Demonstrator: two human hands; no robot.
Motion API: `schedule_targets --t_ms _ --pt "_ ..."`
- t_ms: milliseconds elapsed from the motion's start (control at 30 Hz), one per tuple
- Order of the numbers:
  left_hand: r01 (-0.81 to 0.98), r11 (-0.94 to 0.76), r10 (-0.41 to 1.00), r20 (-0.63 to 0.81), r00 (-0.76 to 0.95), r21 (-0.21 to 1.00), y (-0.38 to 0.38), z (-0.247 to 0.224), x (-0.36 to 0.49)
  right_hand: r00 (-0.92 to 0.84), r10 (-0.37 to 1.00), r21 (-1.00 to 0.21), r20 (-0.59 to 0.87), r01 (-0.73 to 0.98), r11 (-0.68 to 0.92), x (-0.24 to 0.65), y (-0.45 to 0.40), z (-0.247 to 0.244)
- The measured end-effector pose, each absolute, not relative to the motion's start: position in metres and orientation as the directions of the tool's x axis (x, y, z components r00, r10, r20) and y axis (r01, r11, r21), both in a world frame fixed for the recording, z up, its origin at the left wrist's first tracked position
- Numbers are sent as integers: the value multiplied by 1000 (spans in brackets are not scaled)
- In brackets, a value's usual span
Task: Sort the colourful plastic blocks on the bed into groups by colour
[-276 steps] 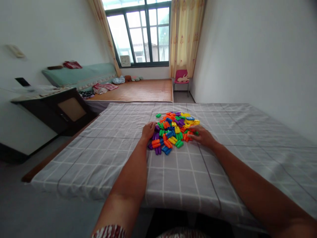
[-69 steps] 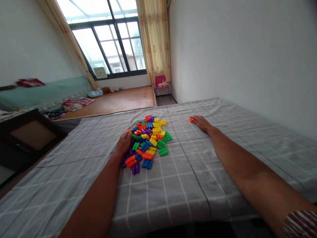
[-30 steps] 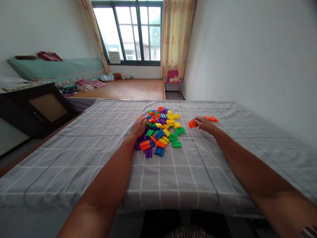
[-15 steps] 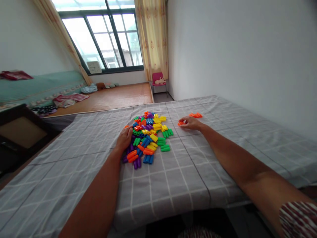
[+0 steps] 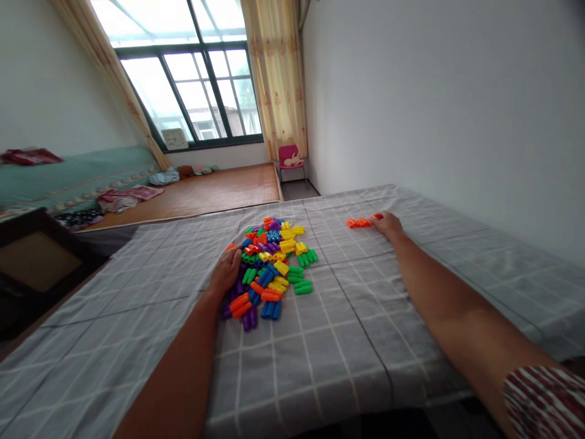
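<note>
A heap of plastic tube-shaped toy blocks (image 5: 267, 277) in orange, blue, green, yellow and purple lies on the grey checked cloth. My left hand (image 5: 226, 268) rests against the heap's left side with its fingers stretched forward, and an orange block (image 5: 231, 247) shows just past the fingertips. Further back on the right, my right hand (image 5: 389, 225) pinches an orange block (image 5: 378, 216) at the right end of a short row of orange blocks (image 5: 359, 223). Its fingers partly cover that block; whether it is joined to the row I cannot tell.
The checked cloth (image 5: 320, 341) covers the table. Beyond it are a low bed with a brown mat (image 5: 219, 186), a pink chair (image 5: 289, 155) holding a soft toy, and a window. A white wall (image 5: 439, 110) runs along the right; a dark cabinet (image 5: 46, 268) stands left.
My right hand has moved right and away from me, carrying the orange block to the end of the orange row. My left hand stays by the heap. The view has tilted up slightly.
</note>
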State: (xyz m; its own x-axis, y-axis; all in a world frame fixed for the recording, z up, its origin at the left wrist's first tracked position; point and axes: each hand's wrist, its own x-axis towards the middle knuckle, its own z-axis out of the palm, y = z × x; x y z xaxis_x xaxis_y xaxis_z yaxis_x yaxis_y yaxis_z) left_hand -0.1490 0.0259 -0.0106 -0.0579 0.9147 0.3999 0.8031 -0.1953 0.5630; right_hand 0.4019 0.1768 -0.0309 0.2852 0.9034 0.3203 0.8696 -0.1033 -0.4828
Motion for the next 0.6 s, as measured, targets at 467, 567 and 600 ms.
schedule_targets --t_ms 467,567,600 --pt "818 -171 922 381 -63 550 25 -9 -149 218 937 -532 274 846 -41 410 173 -22" --pt "813 -173 920 385 -67 555 26 -10 -150 211 930 -517 301 856 -27 410 172 -23" --pt "813 -173 920 386 -68 556 26 -10 -150 213 928 -509 307 860 -29 410 172 -23"
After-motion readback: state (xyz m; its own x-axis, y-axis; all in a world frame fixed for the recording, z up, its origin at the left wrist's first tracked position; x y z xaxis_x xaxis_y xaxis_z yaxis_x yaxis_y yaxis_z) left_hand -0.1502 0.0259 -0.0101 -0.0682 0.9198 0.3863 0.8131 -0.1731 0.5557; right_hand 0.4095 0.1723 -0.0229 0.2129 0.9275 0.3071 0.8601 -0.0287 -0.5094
